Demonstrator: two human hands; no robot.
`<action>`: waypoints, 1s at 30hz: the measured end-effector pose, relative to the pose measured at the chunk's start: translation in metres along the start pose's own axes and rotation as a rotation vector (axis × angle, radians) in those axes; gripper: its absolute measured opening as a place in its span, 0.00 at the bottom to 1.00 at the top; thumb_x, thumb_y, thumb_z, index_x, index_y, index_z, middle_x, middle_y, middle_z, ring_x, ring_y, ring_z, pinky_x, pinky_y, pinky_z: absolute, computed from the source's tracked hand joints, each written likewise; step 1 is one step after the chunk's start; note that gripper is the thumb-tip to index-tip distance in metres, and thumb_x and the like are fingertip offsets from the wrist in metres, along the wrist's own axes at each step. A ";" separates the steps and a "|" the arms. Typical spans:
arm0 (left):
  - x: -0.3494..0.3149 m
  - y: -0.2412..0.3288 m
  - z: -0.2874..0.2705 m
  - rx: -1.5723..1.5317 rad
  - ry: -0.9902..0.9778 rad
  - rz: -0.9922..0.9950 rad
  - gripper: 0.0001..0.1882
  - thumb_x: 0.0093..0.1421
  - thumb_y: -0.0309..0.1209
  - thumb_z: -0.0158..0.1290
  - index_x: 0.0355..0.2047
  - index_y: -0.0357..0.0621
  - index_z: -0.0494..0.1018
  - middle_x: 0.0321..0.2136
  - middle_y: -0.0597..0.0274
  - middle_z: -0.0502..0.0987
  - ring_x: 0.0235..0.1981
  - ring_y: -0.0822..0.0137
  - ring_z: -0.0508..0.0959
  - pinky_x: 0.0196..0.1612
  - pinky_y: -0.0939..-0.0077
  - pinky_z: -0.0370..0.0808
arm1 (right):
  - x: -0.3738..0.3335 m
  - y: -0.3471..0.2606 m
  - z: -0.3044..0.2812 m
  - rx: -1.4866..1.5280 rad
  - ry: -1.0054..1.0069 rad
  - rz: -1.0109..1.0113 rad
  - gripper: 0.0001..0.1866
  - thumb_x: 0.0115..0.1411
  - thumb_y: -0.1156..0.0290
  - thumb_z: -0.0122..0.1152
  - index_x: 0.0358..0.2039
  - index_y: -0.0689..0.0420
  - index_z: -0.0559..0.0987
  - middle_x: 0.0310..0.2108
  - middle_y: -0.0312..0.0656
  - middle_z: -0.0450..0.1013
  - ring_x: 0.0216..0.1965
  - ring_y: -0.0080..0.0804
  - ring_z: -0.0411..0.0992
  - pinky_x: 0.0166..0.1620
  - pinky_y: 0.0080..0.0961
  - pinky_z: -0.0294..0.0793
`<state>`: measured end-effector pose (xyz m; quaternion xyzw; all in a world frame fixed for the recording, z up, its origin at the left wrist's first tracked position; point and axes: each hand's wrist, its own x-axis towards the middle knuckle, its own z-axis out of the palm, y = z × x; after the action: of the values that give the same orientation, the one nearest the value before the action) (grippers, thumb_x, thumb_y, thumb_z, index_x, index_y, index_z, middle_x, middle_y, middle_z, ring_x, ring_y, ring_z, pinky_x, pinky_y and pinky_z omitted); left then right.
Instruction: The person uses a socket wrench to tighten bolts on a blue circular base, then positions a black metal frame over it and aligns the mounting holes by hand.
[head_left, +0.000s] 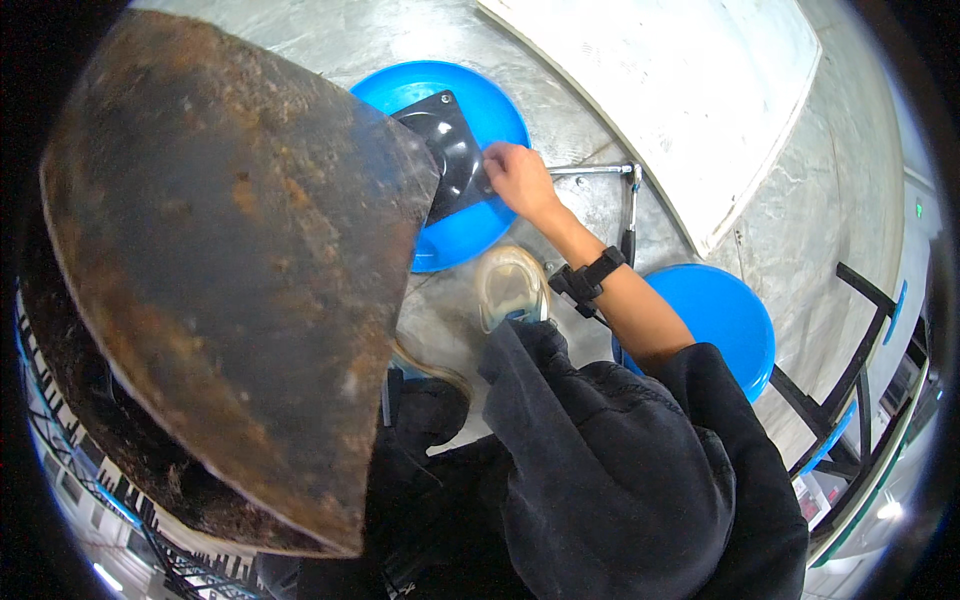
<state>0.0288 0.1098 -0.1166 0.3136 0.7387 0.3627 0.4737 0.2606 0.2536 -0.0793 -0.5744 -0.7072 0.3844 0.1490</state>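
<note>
My right hand (519,180) reaches out to the right edge of a glossy black molded plate (458,150) with a bolt or hole at its corner. Its fingers are curled in at that edge, and whatever they pinch is hidden. The plate rests on a round blue stool top (500,110). A large curved panel with a dark, rust-stained surface (250,230) fills the left side and covers part of the plate and stool. My left hand does not show.
On the floor beyond my right wrist lies a metal ratchet wrench (632,200) with a black handle. A second blue stool (715,325) stands at my right elbow. A big white panel (690,90) lies at the far right. My shoe (510,285) is just below the first stool.
</note>
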 end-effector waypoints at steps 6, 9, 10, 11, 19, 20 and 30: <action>-0.002 0.011 0.005 -0.119 -0.027 -0.013 0.09 0.52 0.24 0.56 0.28 0.27 0.71 0.21 0.57 0.76 0.21 0.69 0.77 0.24 0.80 0.73 | 0.004 0.011 -0.001 -0.008 -0.007 -0.022 0.10 0.52 0.71 0.53 0.32 0.62 0.78 0.24 0.50 0.75 0.27 0.43 0.75 0.33 0.33 0.72; -0.004 0.016 0.001 -0.064 -0.034 -0.010 0.10 0.53 0.24 0.56 0.29 0.26 0.71 0.21 0.57 0.76 0.21 0.69 0.77 0.24 0.80 0.73 | 0.007 0.013 -0.003 0.135 -0.094 0.060 0.10 0.52 0.72 0.54 0.32 0.63 0.78 0.21 0.46 0.75 0.22 0.32 0.75 0.28 0.27 0.73; -0.004 0.014 0.002 -0.049 -0.040 -0.010 0.10 0.53 0.24 0.56 0.29 0.26 0.71 0.21 0.57 0.76 0.21 0.69 0.78 0.24 0.80 0.73 | 0.008 0.012 -0.006 0.193 -0.133 0.121 0.09 0.52 0.72 0.54 0.31 0.63 0.78 0.20 0.47 0.75 0.21 0.33 0.75 0.28 0.28 0.73; -0.003 0.009 0.004 -0.053 -0.042 -0.013 0.10 0.53 0.24 0.56 0.29 0.26 0.71 0.21 0.57 0.76 0.21 0.69 0.78 0.24 0.80 0.73 | 0.007 0.010 -0.010 0.252 -0.171 0.181 0.09 0.52 0.72 0.55 0.30 0.63 0.79 0.20 0.48 0.74 0.21 0.34 0.75 0.27 0.29 0.73; -0.007 0.039 0.006 -0.024 -0.057 -0.012 0.10 0.53 0.25 0.56 0.29 0.27 0.71 0.22 0.55 0.76 0.20 0.67 0.78 0.24 0.80 0.73 | 0.010 0.009 -0.010 0.187 -0.180 0.094 0.08 0.51 0.72 0.56 0.30 0.63 0.78 0.22 0.50 0.74 0.24 0.38 0.75 0.29 0.31 0.72; -0.008 0.043 0.007 -0.045 -0.039 -0.037 0.10 0.53 0.25 0.56 0.29 0.27 0.71 0.22 0.55 0.76 0.20 0.68 0.78 0.24 0.80 0.73 | 0.011 0.013 -0.008 0.113 -0.162 0.033 0.08 0.51 0.71 0.56 0.30 0.62 0.78 0.24 0.51 0.74 0.26 0.42 0.75 0.32 0.33 0.72; -0.007 0.034 0.008 -0.112 -0.048 -0.069 0.10 0.53 0.26 0.56 0.29 0.29 0.71 0.23 0.57 0.76 0.20 0.67 0.77 0.26 0.76 0.75 | 0.009 0.007 -0.015 0.023 -0.146 -0.048 0.08 0.50 0.73 0.55 0.30 0.62 0.77 0.27 0.53 0.73 0.30 0.49 0.73 0.35 0.38 0.71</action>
<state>0.0425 0.1246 -0.0868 0.2698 0.7160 0.3793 0.5203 0.2722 0.2678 -0.0766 -0.5258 -0.7253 0.4298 0.1128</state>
